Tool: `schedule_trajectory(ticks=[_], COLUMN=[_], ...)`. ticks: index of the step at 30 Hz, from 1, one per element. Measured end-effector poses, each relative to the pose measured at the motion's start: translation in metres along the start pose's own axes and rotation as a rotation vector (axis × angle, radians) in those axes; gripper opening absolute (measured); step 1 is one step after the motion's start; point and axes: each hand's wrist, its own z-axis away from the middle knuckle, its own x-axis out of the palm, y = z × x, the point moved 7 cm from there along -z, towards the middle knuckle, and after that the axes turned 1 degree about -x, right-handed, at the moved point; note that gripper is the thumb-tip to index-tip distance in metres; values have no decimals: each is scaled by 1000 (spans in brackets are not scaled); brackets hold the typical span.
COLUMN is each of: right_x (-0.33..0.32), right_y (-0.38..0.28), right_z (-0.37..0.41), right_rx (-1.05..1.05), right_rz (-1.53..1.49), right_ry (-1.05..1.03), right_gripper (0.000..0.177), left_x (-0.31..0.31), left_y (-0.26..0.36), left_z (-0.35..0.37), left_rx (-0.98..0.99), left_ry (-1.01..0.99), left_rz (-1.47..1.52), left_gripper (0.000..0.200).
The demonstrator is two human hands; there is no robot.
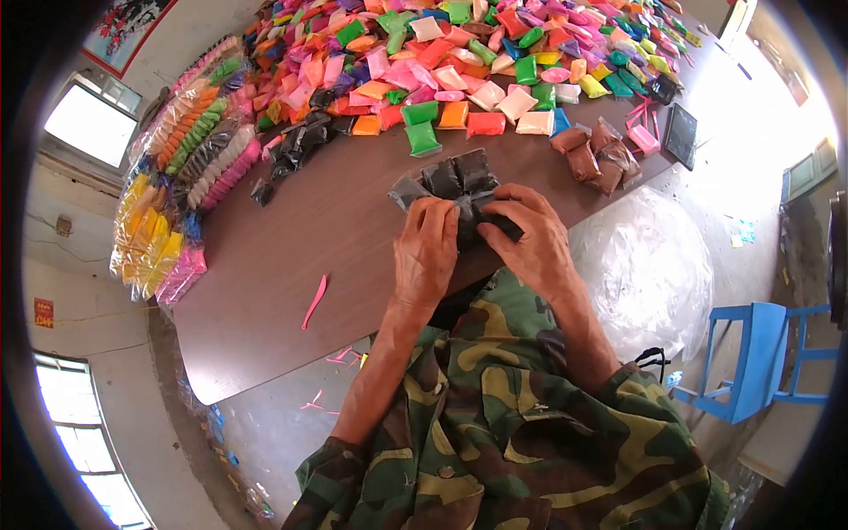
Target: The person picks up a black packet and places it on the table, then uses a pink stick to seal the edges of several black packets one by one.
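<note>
Dark-brown tabletop (256, 265), huge multicoloured plastic-packet heap (442, 62) on it.
Right in front of that heap, left hand (427, 243) and right hand (532, 234) pinch glossy black plastic packets (475, 170); squeezing too hard could pop one.

- The left hand (427, 243) and right hand (530, 237) both hold black packets (447, 179) at the brown table (327, 221).
- Reddish-brown packets (604, 159) lie to the right.
- A pink tool (315, 302) lies to the left.

Two bare forearms (378, 375) reach forward and converge; the bare left hand (425, 252) curls its fingers downward, just beside the bare right hand (536, 237), whose thumb and fingers bend inward
</note>
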Motion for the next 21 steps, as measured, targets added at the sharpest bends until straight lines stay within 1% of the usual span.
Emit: schedule_trajectory(ticks=[3,6,9,12,17,21], right_x=[-2,-2,-1,-1,1,0], right_y=[5,7,9,12,13,12], right_z=[1,1,2,3,4,5], right_rx=[35,31,-4,-26,-76,-83], right_rz=[-44,-72,-67,-66,-52,-56], right_ry=[4,19,34,58,106,125], right_gripper=[30,30,28,24,20,20], left_x=[-3,-5,-6,-3,3,4], left_y=[3,5,14,19,16,16], left_z=[5,12,17,15,17,17], left_rx=[26,-31,95,150,173,185], left_ry=[14,-63,-27,-17,-18,-28], left_rz=[50,87,35,38,20,17], left_gripper=[14,18,22,22,24,23])
